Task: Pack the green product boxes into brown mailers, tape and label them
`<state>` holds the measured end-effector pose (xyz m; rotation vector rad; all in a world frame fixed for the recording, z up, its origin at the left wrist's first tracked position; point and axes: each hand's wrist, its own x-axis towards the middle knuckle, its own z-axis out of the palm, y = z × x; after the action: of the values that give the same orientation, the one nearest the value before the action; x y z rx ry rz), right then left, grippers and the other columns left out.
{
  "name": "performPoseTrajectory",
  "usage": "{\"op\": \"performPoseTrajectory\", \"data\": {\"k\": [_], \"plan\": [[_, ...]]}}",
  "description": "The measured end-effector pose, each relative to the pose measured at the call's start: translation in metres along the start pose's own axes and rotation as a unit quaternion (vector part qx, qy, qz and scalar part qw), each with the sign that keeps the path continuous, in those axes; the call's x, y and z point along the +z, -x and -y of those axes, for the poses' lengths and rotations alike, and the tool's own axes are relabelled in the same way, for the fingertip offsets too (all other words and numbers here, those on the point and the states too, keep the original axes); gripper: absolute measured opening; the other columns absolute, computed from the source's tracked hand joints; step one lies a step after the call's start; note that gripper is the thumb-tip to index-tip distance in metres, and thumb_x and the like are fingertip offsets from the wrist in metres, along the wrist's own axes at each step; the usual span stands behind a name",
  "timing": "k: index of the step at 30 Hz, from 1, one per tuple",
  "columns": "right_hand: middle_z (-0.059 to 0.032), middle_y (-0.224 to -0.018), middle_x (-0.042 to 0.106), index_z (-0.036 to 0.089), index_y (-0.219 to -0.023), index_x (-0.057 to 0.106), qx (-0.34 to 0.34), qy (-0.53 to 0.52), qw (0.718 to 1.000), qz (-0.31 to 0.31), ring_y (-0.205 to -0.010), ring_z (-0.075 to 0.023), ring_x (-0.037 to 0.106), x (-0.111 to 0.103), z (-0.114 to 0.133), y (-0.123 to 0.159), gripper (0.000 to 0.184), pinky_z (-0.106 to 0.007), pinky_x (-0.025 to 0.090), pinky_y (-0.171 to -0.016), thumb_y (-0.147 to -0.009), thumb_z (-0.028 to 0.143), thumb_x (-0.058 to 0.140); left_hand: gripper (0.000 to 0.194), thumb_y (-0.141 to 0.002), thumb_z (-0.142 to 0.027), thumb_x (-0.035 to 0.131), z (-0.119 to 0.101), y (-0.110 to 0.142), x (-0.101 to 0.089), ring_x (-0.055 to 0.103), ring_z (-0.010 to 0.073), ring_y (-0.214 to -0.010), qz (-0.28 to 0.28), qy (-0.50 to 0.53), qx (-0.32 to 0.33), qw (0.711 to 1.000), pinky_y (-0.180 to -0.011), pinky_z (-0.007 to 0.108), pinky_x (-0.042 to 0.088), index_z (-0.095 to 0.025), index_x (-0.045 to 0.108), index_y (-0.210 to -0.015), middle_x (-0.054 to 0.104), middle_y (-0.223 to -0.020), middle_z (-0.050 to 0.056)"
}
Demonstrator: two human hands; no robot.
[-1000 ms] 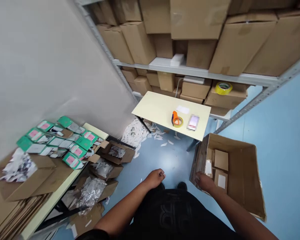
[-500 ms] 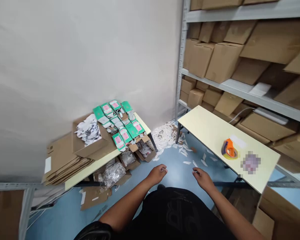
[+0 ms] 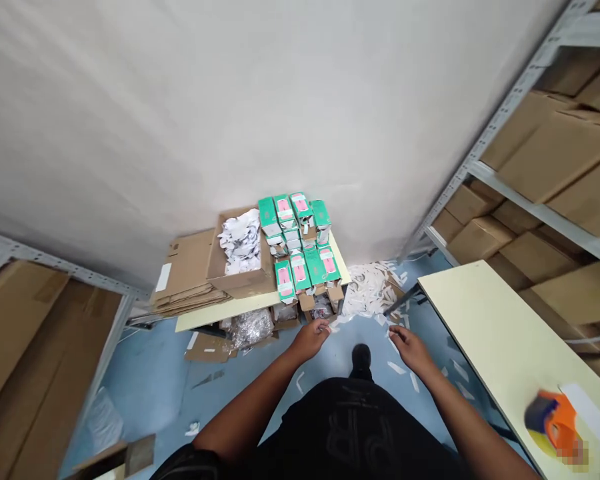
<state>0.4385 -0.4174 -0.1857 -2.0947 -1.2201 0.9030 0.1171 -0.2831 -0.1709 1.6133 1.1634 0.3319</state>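
Both of my hands hang in mid-air over the blue floor, touching nothing. My left hand (image 3: 310,340) is nearest the small table on the left; its fingers are loosely bent with a gap to the thumb, and nothing shows in them. Bent and slightly apart are the fingers of my right hand (image 3: 408,347), which is empty beside the right table (image 3: 485,320). On the left table (image 3: 250,306) stand several green boxes with pink labels (image 3: 300,270), some with open flaps. Next to them, an open carton (image 3: 240,285) holds crumpled white paper (image 3: 243,241).
Flattened cardboard (image 3: 193,263) is stacked at the table's left end. Underneath sits a clear plastic bundle (image 3: 251,328). White scraps (image 3: 373,287) cover the floor by the wall. An orange tape dispenser (image 3: 555,420) lies on the right table. Shelves of cartons (image 3: 580,147) rise behind it.
The view has turned right-to-left and come nearer the left table, which now sits more central. The right table has shifted toward the right edge. A shoe has come into view. Both hands remain empty.
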Motion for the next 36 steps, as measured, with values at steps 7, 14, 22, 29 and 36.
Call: {"op": "performPoseTrajectory", "data": {"k": [7, 14, 22, 29, 36], "plan": [[-0.0117, -0.125, 0.074, 0.021, -0.117, 0.073, -0.084, 0.008, 0.992, 0.097, -0.117, -0.0294, 0.069, 0.001, 0.042, -0.12, 0.05, -0.04, 0.051, -0.103, -0.091, 0.056, 0.05, 0.034, -0.091, -0.04, 0.058, -0.028, -0.051, -0.029, 0.07, 0.0254, -0.108, -0.094, 0.008, -0.059, 0.994, -0.098, 0.036, 0.053, -0.019, 0.069, -0.114, 0.076, -0.115, 0.009], [-0.012, -0.124, 0.075, 0.021, -0.118, 0.073, -0.15, -0.013, 0.976, 0.155, -0.12, -0.0299, 0.068, -0.01, 0.104, -0.227, 0.048, -0.043, 0.049, -0.107, -0.091, 0.055, 0.052, 0.042, -0.091, -0.041, 0.058, -0.055, -0.092, -0.051, 0.066, 0.0253, -0.12, -0.218, 0.067, -0.065, 0.972, -0.106, 0.036, 0.05, -0.018, 0.065, -0.126, 0.071, -0.131, 0.011], [-0.0089, -0.121, 0.076, 0.022, -0.119, 0.072, -0.154, -0.096, 0.964, 0.193, -0.111, -0.0278, 0.07, 0.035, 0.193, -0.284, 0.047, -0.042, 0.052, -0.103, -0.089, 0.055, 0.057, 0.039, -0.09, -0.036, 0.06, -0.069, -0.12, -0.141, 0.069, 0.025, -0.111, -0.289, 0.054, -0.065, 0.954, -0.098, 0.036, 0.054, -0.018, 0.067, -0.124, 0.072, -0.129, 0.01], [-0.0054, -0.114, 0.077, 0.024, -0.118, 0.073, -0.18, -0.087, 0.971, 0.128, -0.102, -0.0261, 0.07, 0.079, 0.306, -0.325, 0.046, -0.039, 0.054, -0.094, -0.088, 0.056, 0.059, 0.038, -0.09, -0.033, 0.062, -0.07, -0.173, -0.255, 0.068, 0.0249, -0.117, -0.329, 0.074, -0.015, 0.941, -0.103, 0.037, 0.052, -0.018, 0.065, -0.125, 0.07, -0.132, 0.011], [-0.009, -0.113, 0.076, 0.021, -0.11, 0.075, -0.098, -0.032, 0.995, -0.001, -0.104, -0.0279, 0.069, 0.073, 0.339, -0.386, 0.048, -0.038, 0.052, -0.093, -0.087, 0.057, 0.055, 0.042, -0.089, -0.036, 0.066, -0.106, -0.236, -0.264, 0.068, 0.0256, -0.116, -0.188, 0.078, 0.056, 0.978, -0.099, 0.035, 0.053, -0.018, 0.065, -0.128, 0.07, -0.132, 0.013]]}}
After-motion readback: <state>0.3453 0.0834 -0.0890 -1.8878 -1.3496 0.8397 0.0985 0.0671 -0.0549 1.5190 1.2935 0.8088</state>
